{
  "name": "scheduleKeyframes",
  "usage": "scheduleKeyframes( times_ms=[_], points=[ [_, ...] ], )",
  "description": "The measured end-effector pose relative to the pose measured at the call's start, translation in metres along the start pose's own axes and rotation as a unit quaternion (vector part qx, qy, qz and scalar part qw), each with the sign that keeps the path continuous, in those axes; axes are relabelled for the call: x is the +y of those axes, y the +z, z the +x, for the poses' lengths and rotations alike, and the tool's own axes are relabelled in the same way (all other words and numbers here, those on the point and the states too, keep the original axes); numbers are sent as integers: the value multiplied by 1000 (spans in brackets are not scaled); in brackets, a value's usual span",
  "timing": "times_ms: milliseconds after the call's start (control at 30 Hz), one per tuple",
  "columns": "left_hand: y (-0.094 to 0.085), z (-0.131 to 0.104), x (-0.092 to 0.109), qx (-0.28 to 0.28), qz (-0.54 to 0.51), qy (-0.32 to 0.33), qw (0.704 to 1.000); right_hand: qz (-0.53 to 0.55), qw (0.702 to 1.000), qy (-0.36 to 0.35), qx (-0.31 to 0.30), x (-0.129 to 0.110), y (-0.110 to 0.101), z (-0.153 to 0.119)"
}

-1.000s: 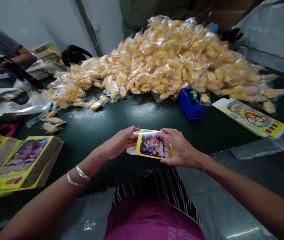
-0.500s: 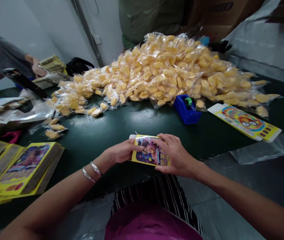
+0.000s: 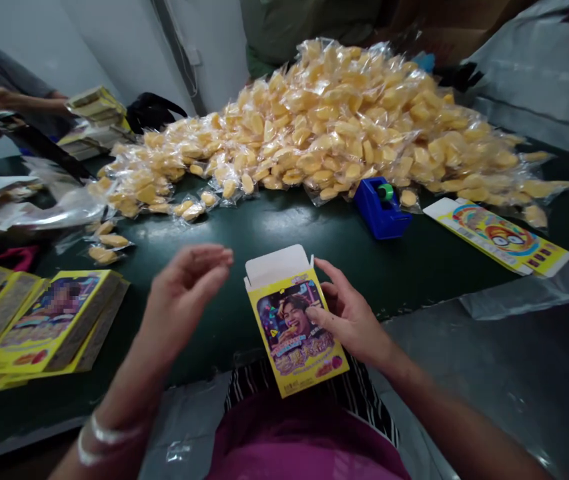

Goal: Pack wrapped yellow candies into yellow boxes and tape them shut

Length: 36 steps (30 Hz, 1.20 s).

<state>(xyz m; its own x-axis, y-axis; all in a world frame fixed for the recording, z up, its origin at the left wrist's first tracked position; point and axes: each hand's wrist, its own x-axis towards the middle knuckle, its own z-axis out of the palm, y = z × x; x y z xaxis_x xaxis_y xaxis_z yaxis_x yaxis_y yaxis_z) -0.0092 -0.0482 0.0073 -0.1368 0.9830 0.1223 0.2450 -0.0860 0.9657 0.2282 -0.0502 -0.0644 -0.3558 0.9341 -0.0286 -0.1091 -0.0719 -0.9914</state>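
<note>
My right hand (image 3: 351, 313) grips a yellow printed carton (image 3: 294, 333) by its right side, the thumb on its front and the fingers round its edge. The carton is tilted upright above my lap, its white top flap (image 3: 277, 263) standing up. My left hand (image 3: 184, 300) is raised to the left of the carton, apart from it. Its fingers are slightly curved with the thumb below them, and I see nothing held there. The inside of the carton is hidden.
A large heap of yellow pieces in clear wrappers (image 3: 309, 127) covers the back of the dark green table (image 3: 164, 247). A blue tape dispenser (image 3: 381, 210) and a flattened carton (image 3: 504, 237) lie right. Stacked cartons (image 3: 44, 327) stand left. A co-worker's arm (image 3: 24, 100) shows far left.
The carton has turned from lying flat to upright, with its top flap raised. My left hand has let go and moved left. The co-worker's hand has left the far stack.
</note>
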Motion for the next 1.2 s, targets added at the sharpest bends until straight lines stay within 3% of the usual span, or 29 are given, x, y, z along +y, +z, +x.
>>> scheduleKeyframes(
  times_ms=[100, 200, 400, 500, 600, 700, 867, 1067, 1200],
  points=[
    [8, -45, -27, -32, -117, -109, 987, 40, 999, 13, -2, 3, 8, -22],
    [20, -76, -39, -24, -187, -132, 973, 75, 996, 42, -13, 1, 12, -41],
    [16, -101, -41, -102, -191, -207, 954, 116, 987, 109, -35, 2, 10, -71],
    [15, -110, -43, -100, -154, -209, 960, 108, 989, 105, -1, 6, 10, -79],
    [20, -113, -43, -84, -94, -159, 979, 50, 993, 71, 84, 9, 10, -79],
    [25, -106, -43, -62, -56, -138, 987, 0, 992, 20, 122, 9, 10, -72],
    [24, -87, -45, -46, -62, -151, 985, -2, 994, -3, 112, 7, 10, -65],
    [20, -93, -50, -34, -159, -225, 961, 19, 992, 29, 119, 12, 17, -71],
    [9, -97, -45, -104, -106, -196, 969, 1, 999, -13, 52, 10, 15, -72]
  ],
)
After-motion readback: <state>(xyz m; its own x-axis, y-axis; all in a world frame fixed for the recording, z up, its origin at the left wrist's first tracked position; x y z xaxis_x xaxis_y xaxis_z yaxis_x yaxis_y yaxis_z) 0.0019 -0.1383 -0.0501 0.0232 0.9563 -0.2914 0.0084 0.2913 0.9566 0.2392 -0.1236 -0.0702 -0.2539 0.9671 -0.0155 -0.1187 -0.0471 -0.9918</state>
